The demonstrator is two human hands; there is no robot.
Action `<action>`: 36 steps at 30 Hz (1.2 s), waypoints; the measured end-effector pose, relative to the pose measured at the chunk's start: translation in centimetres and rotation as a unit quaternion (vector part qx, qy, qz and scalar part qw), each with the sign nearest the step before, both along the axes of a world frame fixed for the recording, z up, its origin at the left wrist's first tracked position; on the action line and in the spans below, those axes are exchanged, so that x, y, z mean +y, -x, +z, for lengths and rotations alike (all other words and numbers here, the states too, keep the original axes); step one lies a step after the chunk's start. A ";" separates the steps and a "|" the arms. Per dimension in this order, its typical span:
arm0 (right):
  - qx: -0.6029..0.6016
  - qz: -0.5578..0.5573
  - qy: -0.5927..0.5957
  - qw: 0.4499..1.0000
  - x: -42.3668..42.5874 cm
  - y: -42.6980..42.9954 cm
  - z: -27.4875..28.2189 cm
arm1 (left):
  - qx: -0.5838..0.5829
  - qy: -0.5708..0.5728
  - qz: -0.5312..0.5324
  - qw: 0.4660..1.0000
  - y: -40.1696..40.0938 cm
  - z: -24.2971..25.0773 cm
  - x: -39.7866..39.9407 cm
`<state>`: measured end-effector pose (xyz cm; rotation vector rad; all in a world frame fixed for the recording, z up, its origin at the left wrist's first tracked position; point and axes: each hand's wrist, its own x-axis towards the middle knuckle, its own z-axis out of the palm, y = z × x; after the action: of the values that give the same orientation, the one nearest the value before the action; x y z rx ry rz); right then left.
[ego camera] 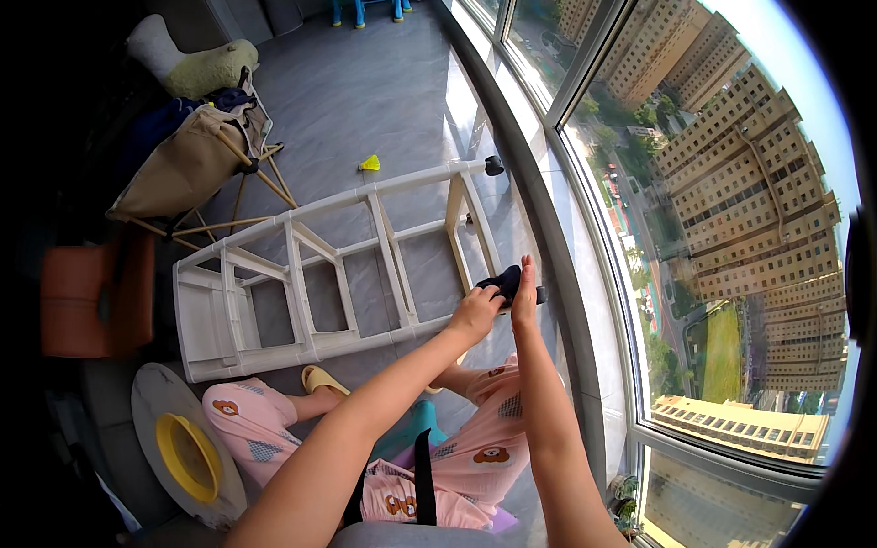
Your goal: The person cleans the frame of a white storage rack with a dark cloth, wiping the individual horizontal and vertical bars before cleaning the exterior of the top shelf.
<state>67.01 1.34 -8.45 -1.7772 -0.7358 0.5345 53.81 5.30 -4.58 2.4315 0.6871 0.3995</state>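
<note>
A white plastic shelf rack (294, 351) lies on its side across the floor in front of me. My left hand (474, 315) grips a dark cloth (505, 279) at the rack's right end, near a lower corner. Close beside it, my right hand (525, 294) is held upright with straight fingers, seen edge-on, its palm turned towards the cloth. Part of a black caster (541, 294) shows just past the right hand. Another black caster (494, 166) sits on the far corner of the same end. The cloth and hands hide where the near caster joins the frame.
A tall window (558, 109) with a low ledge runs along the right. A beige folding chair (185, 164) stands beyond the rack at left. A yellow shuttlecock (370, 163) lies on the grey floor. A round stool (229, 496) at lower left carries a yellow basin (164, 438).
</note>
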 end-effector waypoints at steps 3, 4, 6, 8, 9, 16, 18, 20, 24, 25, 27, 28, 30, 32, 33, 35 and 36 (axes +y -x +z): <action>0.001 0.000 -0.012 1.000 0.1 -0.1 0.3 | -0.003 -0.067 0.006 0.998 4.4 -0.1 -0.4; 0.001 0.000 -0.013 1.000 0.1 -0.1 0.4 | -0.019 -0.094 0.006 0.995 6.4 -0.1 -0.5; -0.002 -0.001 -0.012 1.000 0.0 -0.2 0.3 | -0.011 -0.131 0.004 0.991 10.9 -0.6 -1.2; 0.009 0.000 -0.011 1.000 0.1 0.3 0.4 | 0.001 -0.170 0.013 0.985 14.8 -0.3 -1.8; 0.001 0.011 0.002 1.000 0.3 0.2 0.3 | 0.001 -0.187 0.006 0.982 16.3 0.0 -2.0; -0.061 0.069 0.053 0.994 -0.1 0.1 0.5 | 0.076 -0.218 0.083 0.969 27.7 1.2 0.1; -0.086 0.086 0.067 0.990 -0.1 0.6 1.3 | 0.078 -0.206 0.151 0.964 30.6 1.6 0.8; -0.194 0.093 0.101 0.971 -0.1 1.1 1.2 | 0.094 -0.198 0.206 0.954 30.6 1.7 0.6; -0.380 0.035 0.068 0.922 1.0 6.9 1.4 | 0.102 -0.168 0.312 0.929 24.0 1.1 -1.5; -0.410 0.025 0.043 0.911 1.5 9.1 2.4 | 0.106 -0.163 0.321 0.927 23.0 0.9 -1.5; -0.395 0.083 0.035 0.914 2.1 12.1 2.8 | 0.131 -0.162 0.323 0.923 20.2 1.0 -1.1; -0.356 0.124 0.015 0.926 2.4 13.5 2.5 | 0.130 -0.148 0.320 0.927 19.6 0.7 -0.6; -0.402 0.159 0.081 0.898 2.1 15.1 1.3 | 0.121 -0.123 0.287 0.942 19.6 0.6 -0.4; -0.456 0.167 0.115 0.867 2.5 15.7 1.1 | 0.089 -0.177 0.251 0.947 22.4 -0.9 -0.1; -0.456 0.161 0.123 0.867 2.5 15.8 1.0 | 0.057 -0.227 0.206 0.950 24.3 -1.6 -0.1; -0.460 0.162 0.122 0.865 2.5 15.7 0.6 | 0.075 -0.258 0.204 0.941 28.9 -1.6 -0.2; -0.463 0.161 0.127 0.862 2.7 15.6 0.5 | 0.093 -0.276 0.186 0.938 31.4 -1.6 -0.1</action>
<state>51.39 4.06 -7.97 -2.1552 -1.7131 -0.0730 22.45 5.24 -6.19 2.8876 1.2728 0.5777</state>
